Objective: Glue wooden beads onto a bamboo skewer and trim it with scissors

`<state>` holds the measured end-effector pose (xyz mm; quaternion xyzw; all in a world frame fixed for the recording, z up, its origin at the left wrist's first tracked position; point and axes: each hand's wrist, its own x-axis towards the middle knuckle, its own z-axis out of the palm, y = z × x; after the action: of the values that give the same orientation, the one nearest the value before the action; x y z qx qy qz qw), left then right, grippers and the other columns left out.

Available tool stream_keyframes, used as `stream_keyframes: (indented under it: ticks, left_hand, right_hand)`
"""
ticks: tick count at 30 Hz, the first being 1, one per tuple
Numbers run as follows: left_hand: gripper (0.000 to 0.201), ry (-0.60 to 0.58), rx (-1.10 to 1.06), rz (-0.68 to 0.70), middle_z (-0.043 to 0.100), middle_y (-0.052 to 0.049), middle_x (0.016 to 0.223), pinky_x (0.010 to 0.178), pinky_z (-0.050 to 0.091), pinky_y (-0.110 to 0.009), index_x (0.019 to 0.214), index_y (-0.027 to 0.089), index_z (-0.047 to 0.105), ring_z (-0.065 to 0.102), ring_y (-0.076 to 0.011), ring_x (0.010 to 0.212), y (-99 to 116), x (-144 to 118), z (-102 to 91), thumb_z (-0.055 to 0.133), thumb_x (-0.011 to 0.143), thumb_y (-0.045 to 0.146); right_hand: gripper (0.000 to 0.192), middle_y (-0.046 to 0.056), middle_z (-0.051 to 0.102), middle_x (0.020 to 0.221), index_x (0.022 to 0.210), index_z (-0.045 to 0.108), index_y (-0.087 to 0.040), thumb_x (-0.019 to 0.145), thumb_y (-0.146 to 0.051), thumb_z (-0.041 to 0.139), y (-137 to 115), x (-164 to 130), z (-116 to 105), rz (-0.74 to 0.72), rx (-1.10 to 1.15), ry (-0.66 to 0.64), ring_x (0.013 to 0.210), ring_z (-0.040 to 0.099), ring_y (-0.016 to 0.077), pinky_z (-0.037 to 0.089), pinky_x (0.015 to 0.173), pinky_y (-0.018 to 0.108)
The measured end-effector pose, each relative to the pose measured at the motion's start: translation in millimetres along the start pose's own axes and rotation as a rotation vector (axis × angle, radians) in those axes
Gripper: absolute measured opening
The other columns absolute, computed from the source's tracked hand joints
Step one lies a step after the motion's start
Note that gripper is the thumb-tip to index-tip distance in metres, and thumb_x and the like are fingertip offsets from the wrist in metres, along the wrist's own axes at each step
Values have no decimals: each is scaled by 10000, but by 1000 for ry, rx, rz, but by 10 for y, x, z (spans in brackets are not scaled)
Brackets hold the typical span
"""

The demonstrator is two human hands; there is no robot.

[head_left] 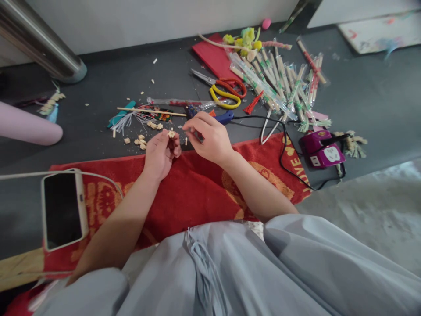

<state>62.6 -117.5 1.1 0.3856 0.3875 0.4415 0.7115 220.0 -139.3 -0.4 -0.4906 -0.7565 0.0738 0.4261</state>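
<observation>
Wood: a small pale wooden piece (171, 133) is pinched at the fingertips of the left hand (160, 153), just above the red towel (194, 193) edge. Right hand (210, 138) curled narrow beside it; any hold cannot be told. Piece judged light, stiff, easily dropped; best gripped by its sides. More wooden bits (140, 141) beyond the towel; scissors (223, 90) farther out.

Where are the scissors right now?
In the head view, the scissors lie on the dark floor beyond the right hand, between the red folder and the blue-handled tool.
</observation>
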Motion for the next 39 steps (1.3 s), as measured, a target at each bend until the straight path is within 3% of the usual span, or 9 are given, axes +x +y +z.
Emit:
stream_keyframes:
  ticks: [5,9,14,18,28,33,39]
  left_hand:
    - [348,-51,-20,56,580,34,582,387,381,-175,717,171,622,481,-48,415,-47,20,-48,770,723,487]
    - [348,-55,47,82,555,44,538,383,377,-178,707,186,630,470,-53,408,-53,22,-40,744,741,513]
    - [423,-89,78,125,541,43,513,370,349,-179,668,199,643,459,-55,404,-66,19,-21,773,646,601]
    - [412,-108,75,150,554,38,535,367,343,-181,678,195,650,458,-53,402,-77,18,-19,773,658,587]
    - [387,-54,119,133,523,36,500,372,345,-200,662,180,624,456,-68,397,-112,24,-43,726,743,545]
    - [402,-84,113,144,532,32,511,378,349,-202,668,187,642,460,-68,407,-116,26,-59,749,699,573]
    - [420,-72,108,158,527,43,510,376,354,-193,645,191,624,451,-60,397,-110,21,-45,762,670,587]
  right_hand:
    - [188,62,611,918,992,637,-187,966,-247,461,-12,-14,27,-98,31,30,880,591,154,508,798,320]
    - [218,59,608,918,1014,654,-198,977,-290,459,17,-34,65,-125,9,25,900,596,156,508,808,330]
    - [253,45,598,885,1002,671,-209,989,-289,432,43,-47,89,-156,-24,71,877,590,148,506,794,324]
    - [269,35,582,853,973,680,-218,993,-288,421,46,-52,83,-196,-84,100,821,567,135,488,746,299]
    - [268,41,560,892,941,638,-211,999,-322,401,15,-34,25,-165,-75,9,846,548,141,468,783,306]
    - [254,45,570,906,942,623,-210,1001,-311,397,-5,-25,17,-163,-67,-20,869,553,146,467,794,304]
    - [222,44,590,875,935,578,-179,996,-322,419,-24,-18,13,-184,-28,48,823,571,132,485,763,278]
